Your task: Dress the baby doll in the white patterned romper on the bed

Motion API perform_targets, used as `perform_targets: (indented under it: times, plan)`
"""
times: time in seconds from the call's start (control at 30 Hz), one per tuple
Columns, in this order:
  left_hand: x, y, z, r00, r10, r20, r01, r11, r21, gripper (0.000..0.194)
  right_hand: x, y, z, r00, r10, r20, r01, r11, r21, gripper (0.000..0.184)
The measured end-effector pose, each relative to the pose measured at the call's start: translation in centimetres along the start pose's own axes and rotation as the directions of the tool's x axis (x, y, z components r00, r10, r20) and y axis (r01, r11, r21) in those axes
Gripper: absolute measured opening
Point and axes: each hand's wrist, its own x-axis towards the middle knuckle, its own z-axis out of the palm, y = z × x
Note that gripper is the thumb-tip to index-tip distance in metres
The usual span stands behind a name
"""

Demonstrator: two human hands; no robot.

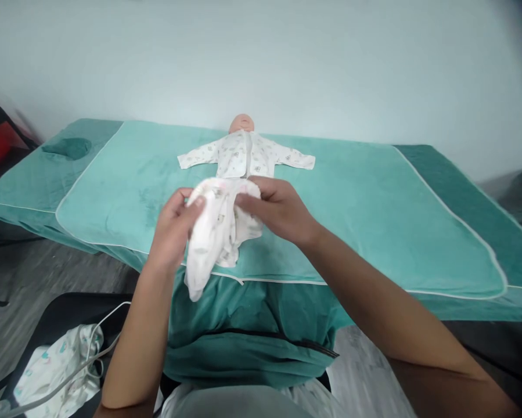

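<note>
Between my two hands hangs a small white printed baby garment [215, 223], partly bunched, its exact kind unclear. My left hand [176, 220] pinches its left edge with thumb and fingers. On the other side, my right hand [278, 206] grips the upper right edge, thumb on the near face. Just beyond, a baby doll [242, 122] lies on its back on the table, head toward the wall. A white patterned baby shirt [232, 152] is on the doll, sleeves spread out to both sides. The held garment hides the doll's lower part.
A light green mat [356, 203] with white piping covers the long table, over a darker green cover [465, 197] with a round hole at left. At lower left a black chair [64, 305] bears a printed white cloth [63, 368] and a cable [75, 370]. A wall stands behind.
</note>
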Motion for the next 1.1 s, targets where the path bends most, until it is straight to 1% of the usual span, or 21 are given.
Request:
perform_targets:
  times: [0.07,0.13,0.2,0.23,0.33,0.4,0.43,0.5,0.57,0.6,0.67,0.7,0.73,0.77,0.8,0.87,0.9,0.93,1.0,1.07,1.1]
  plan:
    - [-0.1,-0.1,0.6,0.987,-0.090,0.134,0.080,0.994,0.079,0.044,0.4,0.1,0.7,0.989,0.058,-0.133,-0.047,0.996,0.082,0.038]
    - [-0.2,0.0,1.4,0.972,-0.149,0.185,0.122,0.981,0.149,0.054,0.7,0.2,1.3,0.980,0.083,-0.179,-0.063,0.992,0.113,0.037]
    - [-0.1,0.1,1.9,0.976,-0.159,0.148,0.128,0.971,0.203,0.059,1.0,0.3,1.7,0.980,0.086,-0.177,-0.067,0.991,0.114,0.036]
    - [0.1,0.1,2.1,0.981,-0.149,0.125,0.116,0.965,0.234,0.057,1.1,0.5,1.8,0.981,0.088,-0.172,-0.071,0.992,0.105,0.036]
    - [0.7,-0.3,1.8,0.988,-0.109,0.109,0.064,0.933,0.354,0.038,1.2,1.1,1.8,0.982,0.109,-0.152,-0.100,0.993,0.068,0.036]
    - [1.1,-0.7,1.3,0.991,-0.083,0.106,0.036,0.923,0.382,0.032,1.1,1.6,1.4,0.985,0.133,-0.112,-0.127,0.990,0.066,0.037]
    - [1.2,-1.0,1.1,0.994,-0.062,0.091,0.026,0.934,0.356,0.032,1.0,2.0,1.2,0.986,0.145,-0.080,-0.139,0.987,0.076,0.038]
    - [1.4,-1.5,0.7,1.000,-0.004,0.016,0.000,0.974,0.227,0.035,0.8,2.6,0.6,0.987,0.162,0.003,-0.161,0.982,0.101,0.041]
    - [1.5,-1.9,0.6,0.995,0.046,-0.086,-0.040,0.997,0.073,0.035,0.5,3.1,-0.1,0.972,0.179,0.154,-0.195,0.976,0.099,0.042]
    - [1.6,-2.1,0.6,0.990,0.060,-0.128,-0.059,0.998,0.013,0.035,0.4,3.3,-0.4,0.945,0.194,0.262,-0.221,0.972,0.077,0.042]
    - [1.7,-2.3,0.7,0.987,0.049,-0.152,-0.058,0.996,-0.060,0.031,0.1,3.4,-0.9,0.847,0.238,0.475,-0.264,0.964,-0.012,0.042]
    - [1.7,-2.3,0.8,0.990,0.030,-0.140,-0.041,0.996,-0.079,0.029,0.0,3.4,-1.0,0.797,0.260,0.545,-0.271,0.961,-0.060,0.042]
    - [1.7,-2.4,0.9,0.993,0.009,-0.120,-0.020,0.996,-0.090,0.029,-0.1,3.4,-1.1,0.771,0.275,0.574,-0.274,0.957,-0.091,0.041]
    - [1.7,-2.4,0.9,0.995,-0.010,-0.095,0.001,0.996,-0.092,0.031,-0.2,3.4,-1.0,0.777,0.280,0.564,-0.277,0.956,-0.093,0.039]
    - [1.6,-2.5,1.0,0.998,-0.022,-0.064,0.017,0.996,-0.084,0.034,-0.3,3.4,-0.9,0.810,0.272,0.520,-0.282,0.957,-0.061,0.037]
    - [1.5,-2.6,0.9,0.999,-0.045,0.018,0.045,0.998,-0.031,0.041,-0.6,3.6,-0.5,0.904,0.242,0.353,-0.290,0.953,0.088,0.031]
    - [1.4,-2.6,0.8,0.995,-0.066,0.070,0.066,0.998,0.013,0.043,-0.7,3.9,-0.2,0.938,0.237,0.252,-0.285,0.942,0.175,0.029]
    - [1.2,-2.7,0.8,0.987,-0.101,0.128,0.094,0.994,0.064,0.044,-0.8,4.1,0.1,0.957,0.243,0.157,-0.277,0.927,0.254,0.026]
    - [0.9,-3.0,0.8,0.947,-0.199,0.252,0.165,0.975,0.150,0.045,-0.9,4.7,0.8,0.959,0.283,0.025,-0.270,0.884,0.381,0.021]
    - [0.6,-3.4,0.9,0.898,-0.279,0.341,0.230,0.957,0.176,0.045,-1.1,5.5,1.4,0.937,0.349,-0.025,-0.292,0.819,0.493,0.016]
    - [0.6,-3.6,0.9,0.889,-0.297,0.349,0.255,0.953,0.161,0.044,-1.3,5.9,1.6,0.924,0.382,-0.032,-0.303,0.779,0.548,0.015]
